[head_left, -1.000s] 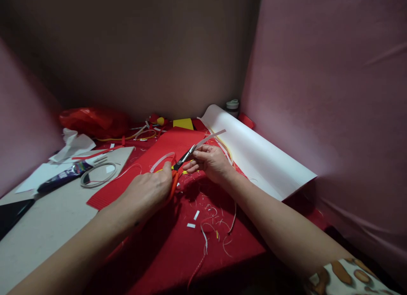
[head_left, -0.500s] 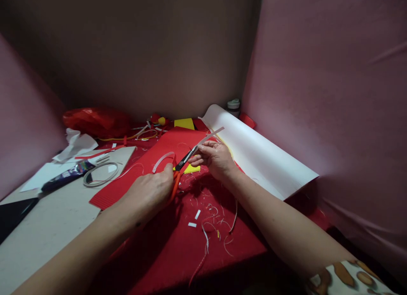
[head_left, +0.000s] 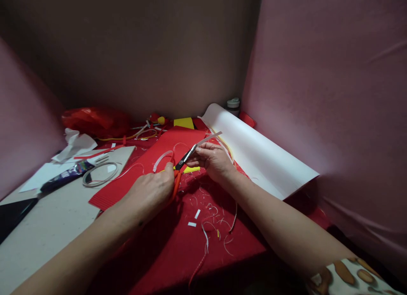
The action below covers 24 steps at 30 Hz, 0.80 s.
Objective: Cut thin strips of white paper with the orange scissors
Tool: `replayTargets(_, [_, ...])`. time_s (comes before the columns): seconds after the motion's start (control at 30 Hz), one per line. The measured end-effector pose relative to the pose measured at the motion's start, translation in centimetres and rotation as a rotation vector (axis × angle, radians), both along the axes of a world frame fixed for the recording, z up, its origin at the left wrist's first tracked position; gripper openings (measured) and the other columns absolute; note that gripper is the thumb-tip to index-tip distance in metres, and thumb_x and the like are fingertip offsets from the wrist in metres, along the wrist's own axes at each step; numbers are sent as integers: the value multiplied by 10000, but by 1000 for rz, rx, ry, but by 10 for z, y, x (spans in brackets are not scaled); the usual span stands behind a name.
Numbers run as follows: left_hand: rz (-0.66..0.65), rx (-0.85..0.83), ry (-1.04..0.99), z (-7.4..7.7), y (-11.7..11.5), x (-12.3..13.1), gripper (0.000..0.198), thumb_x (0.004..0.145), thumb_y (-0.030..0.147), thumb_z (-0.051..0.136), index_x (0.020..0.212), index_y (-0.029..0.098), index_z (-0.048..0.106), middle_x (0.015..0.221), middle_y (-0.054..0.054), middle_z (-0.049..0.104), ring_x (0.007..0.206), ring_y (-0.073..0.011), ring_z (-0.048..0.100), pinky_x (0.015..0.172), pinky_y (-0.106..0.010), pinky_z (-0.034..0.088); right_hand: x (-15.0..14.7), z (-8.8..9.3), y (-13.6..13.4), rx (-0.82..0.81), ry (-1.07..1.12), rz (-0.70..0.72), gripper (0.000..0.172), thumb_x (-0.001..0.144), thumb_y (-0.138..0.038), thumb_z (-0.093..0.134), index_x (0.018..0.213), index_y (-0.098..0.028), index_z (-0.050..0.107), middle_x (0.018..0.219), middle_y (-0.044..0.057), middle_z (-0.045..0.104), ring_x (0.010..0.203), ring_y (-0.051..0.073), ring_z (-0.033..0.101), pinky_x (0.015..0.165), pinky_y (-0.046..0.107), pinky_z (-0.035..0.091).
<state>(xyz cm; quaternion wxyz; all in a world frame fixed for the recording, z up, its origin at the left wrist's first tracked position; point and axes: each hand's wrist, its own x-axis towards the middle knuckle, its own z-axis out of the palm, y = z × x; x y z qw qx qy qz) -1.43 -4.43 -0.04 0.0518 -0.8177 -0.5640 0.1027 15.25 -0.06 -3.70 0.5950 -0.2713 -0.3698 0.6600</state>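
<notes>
My left hand is closed around the orange handles of a pair of scissors. Their dark blades point up and right, and the tips reach the fingers of my right hand. Between its thumb and fingers, that hand pinches a thin pale strip, whose free end sticks out up and to the right. The blades meet the strip close to the fingertips; whether they have cut into it I cannot tell. Just beyond my left hand, a curved white strip shows over a red corrugated sheet.
Thread scraps and white bits litter the red cloth. A rolled white sheet lies right. On the left are a grey board, a dark tube and a wire coil. A red bag sits behind.
The pale strip's free end has dipped slightly and shifted left. My right fingers have curled in closer to the blades. My left hand stays nearly in place on the scissors.
</notes>
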Motion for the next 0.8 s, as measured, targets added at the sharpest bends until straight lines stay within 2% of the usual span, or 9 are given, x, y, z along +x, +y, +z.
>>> replayTargets(0.17, [-2, -33, 4, 2, 0, 0, 449, 893, 251, 190, 1223, 69, 436, 840, -202, 695, 796, -346, 672, 632, -408, 463, 0, -1, 0, 15, 4, 19, 96, 737, -112, 598, 669, -155, 544, 586, 18, 673, 531, 138, 654, 615, 313, 599])
replayTargets(0.27, [-3, -69, -5, 2, 1, 1, 447, 860, 223, 241, 1246, 78, 413, 864, -196, 699, 801, -342, 674, 626, -399, 464, -1, -2, 0, 19, -10, 48, 76, 726, -126, 624, 689, -143, 559, 597, 22, 676, 544, 148, 664, 594, 307, 597])
replayTargets(0.43, [2, -28, -6, 3, 2, 3, 465, 836, 161, 233, 1263, 64, 389, 847, -197, 697, 823, -339, 674, 631, -390, 465, -2, -3, 0, 17, -24, 58, 70, 736, -126, 626, 717, -137, 560, 612, 25, 679, 554, 155, 669, 614, 335, 602])
replayTargets(0.63, [12, -105, 1, 11, -1, 5, 364, 842, 188, 241, 1110, 91, 467, 844, -190, 697, 811, -340, 670, 631, -388, 460, -1, 0, -2, -3, -54, 59, 126, 699, -161, 673, 697, -142, 548, 617, 12, 668, 558, 149, 671, 579, 288, 598])
replayTargets(0.8, [46, -120, -5, 8, 1, 4, 402, 820, 181, 288, 1183, 90, 434, 903, -194, 696, 860, -342, 666, 652, -387, 461, 0, 3, -2, 21, -67, -47, 128, 738, -186, 630, 735, -167, 503, 615, 2, 648, 470, 129, 641, 489, 244, 559])
